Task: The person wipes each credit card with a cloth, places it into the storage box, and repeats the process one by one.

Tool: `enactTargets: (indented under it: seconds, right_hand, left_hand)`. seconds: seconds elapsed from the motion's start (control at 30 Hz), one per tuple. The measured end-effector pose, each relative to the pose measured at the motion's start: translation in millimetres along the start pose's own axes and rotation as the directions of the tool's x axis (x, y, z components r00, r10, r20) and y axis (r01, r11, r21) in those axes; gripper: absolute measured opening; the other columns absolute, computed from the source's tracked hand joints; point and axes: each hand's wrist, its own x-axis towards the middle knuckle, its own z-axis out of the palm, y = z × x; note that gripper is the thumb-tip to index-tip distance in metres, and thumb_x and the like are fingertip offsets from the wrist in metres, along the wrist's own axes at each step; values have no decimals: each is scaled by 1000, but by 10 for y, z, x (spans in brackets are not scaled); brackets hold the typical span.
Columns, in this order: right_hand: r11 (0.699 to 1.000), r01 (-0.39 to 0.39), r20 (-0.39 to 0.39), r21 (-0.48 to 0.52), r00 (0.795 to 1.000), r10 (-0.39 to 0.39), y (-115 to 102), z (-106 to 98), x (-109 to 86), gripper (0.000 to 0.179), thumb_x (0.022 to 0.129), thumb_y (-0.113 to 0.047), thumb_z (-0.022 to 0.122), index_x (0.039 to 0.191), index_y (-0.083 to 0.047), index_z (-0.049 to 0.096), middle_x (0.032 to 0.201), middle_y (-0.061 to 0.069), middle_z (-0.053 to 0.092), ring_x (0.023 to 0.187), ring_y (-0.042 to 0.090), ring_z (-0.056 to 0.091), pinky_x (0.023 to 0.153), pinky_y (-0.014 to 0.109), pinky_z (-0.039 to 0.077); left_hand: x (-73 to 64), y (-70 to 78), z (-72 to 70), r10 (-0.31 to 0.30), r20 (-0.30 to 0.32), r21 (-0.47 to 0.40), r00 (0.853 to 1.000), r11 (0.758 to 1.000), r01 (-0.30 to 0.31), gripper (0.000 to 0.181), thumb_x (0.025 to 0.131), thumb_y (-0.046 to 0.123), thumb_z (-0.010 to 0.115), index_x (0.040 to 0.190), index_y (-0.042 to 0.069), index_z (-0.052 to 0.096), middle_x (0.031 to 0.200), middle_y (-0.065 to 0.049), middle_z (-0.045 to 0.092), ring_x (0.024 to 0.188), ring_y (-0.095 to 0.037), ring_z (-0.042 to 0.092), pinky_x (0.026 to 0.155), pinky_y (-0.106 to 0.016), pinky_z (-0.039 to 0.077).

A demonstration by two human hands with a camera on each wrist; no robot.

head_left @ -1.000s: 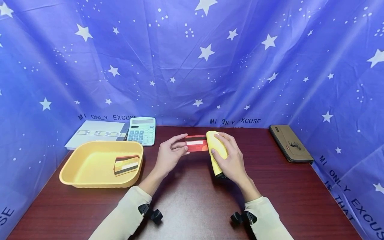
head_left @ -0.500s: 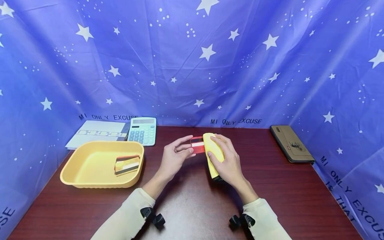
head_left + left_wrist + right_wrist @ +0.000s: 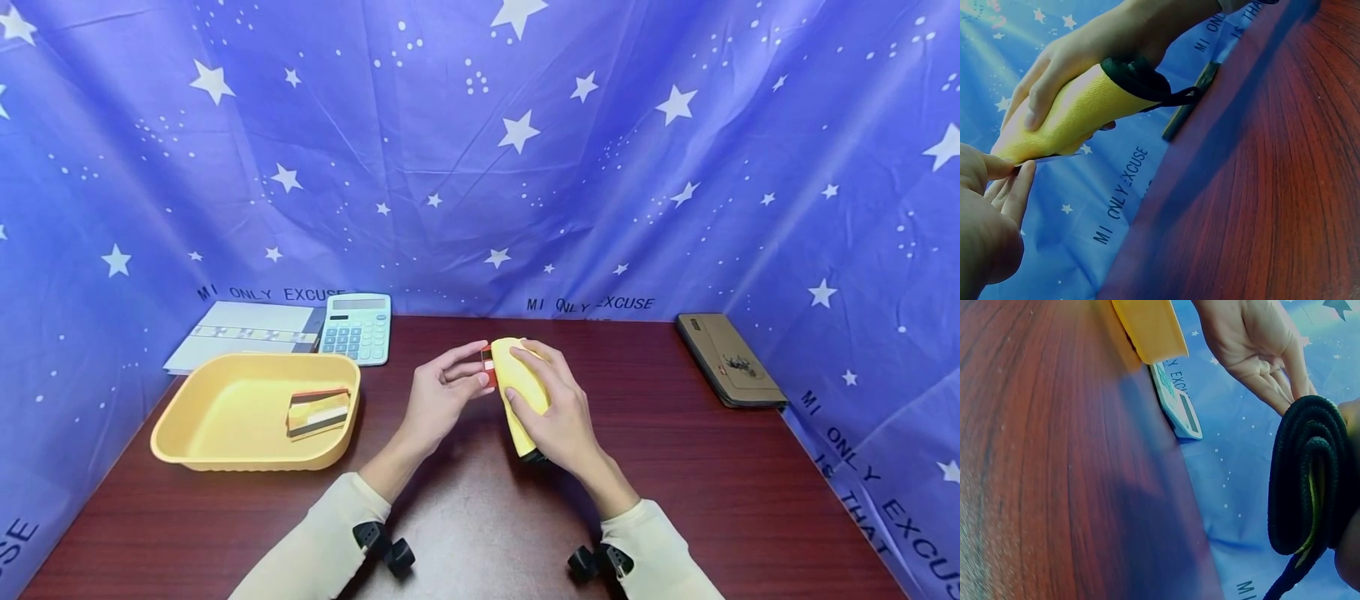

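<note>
My left hand (image 3: 438,396) pinches the left end of a red bank card (image 3: 490,367) between thumb and fingers, above the table. A folded yellow cloth (image 3: 517,392) with black trim is in my right hand (image 3: 558,400), thumb on the near face and fingers over the top. The cloth covers most of the card; only a narrow strip by the left fingertips shows. In the left wrist view, the yellow cloth (image 3: 1079,109) slants down to the left fingertips, with a black loop at its trimmed end. The right wrist view shows the black trim (image 3: 1307,481) in folded layers.
A yellow basin (image 3: 217,417) on the left holds several bank cards (image 3: 318,414). Behind it are a calculator (image 3: 356,329) and a white box (image 3: 247,325). At the far right lies a brown wallet (image 3: 727,358). A starry blue curtain (image 3: 450,250) surrounds the table.
The yellow cloth has slid left along the card toward my left fingertips, hiding more of it. My left hand has shifted slightly right, still pinching the card.
</note>
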Motion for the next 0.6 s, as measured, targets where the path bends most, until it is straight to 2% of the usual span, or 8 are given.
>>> enactTargets:
  seconds: [0.2, 0.37, 0.5, 0.6]
  right_hand:
    - [1000, 23, 4, 17, 1000, -23, -31, 18, -3, 56, 83, -12, 81, 137, -18, 66, 144, 5, 60, 129, 25, 62, 100, 28, 55]
    - [999, 31, 5, 22, 999, -32, -22, 19, 0, 56, 83, -11, 80, 136, -16, 67, 144, 6, 60, 128, 25, 63, 101, 24, 54]
    - [1000, 24, 10, 6, 1000, -25, -12, 8, 0, 57, 83, -12, 80, 138, -18, 66, 144, 5, 60, 127, 24, 63, 95, 33, 57]
    - [1000, 9, 7, -10, 1000, -9, 11, -14, 9, 59, 83, -13, 81, 140, -20, 65, 144, 4, 59, 125, 24, 63, 91, 39, 58]
  left_hand:
    - [-2, 8, 3, 0, 0, -4, 1000, 1000, 0, 48, 92, -15, 64, 139, -7, 59, 117, -38, 69, 96, -14, 77, 95, -56, 60]
    - [-2, 21, 12, -1, -4, 0, 1000, 1000, 1, 48, 92, -15, 64, 138, -5, 61, 116, -38, 69, 96, -14, 77, 94, -53, 62]
    - [-5, 28, 5, 3, -1, -3, 1000, 1000, -3, 46, 91, -15, 64, 136, -2, 64, 114, -36, 71, 95, -15, 78, 90, -47, 65]
    - [-5, 41, -10, 6, 12, -2, 1000, 1000, -6, 47, 91, -15, 65, 137, -5, 62, 112, -36, 71, 93, -16, 78, 90, -49, 65]
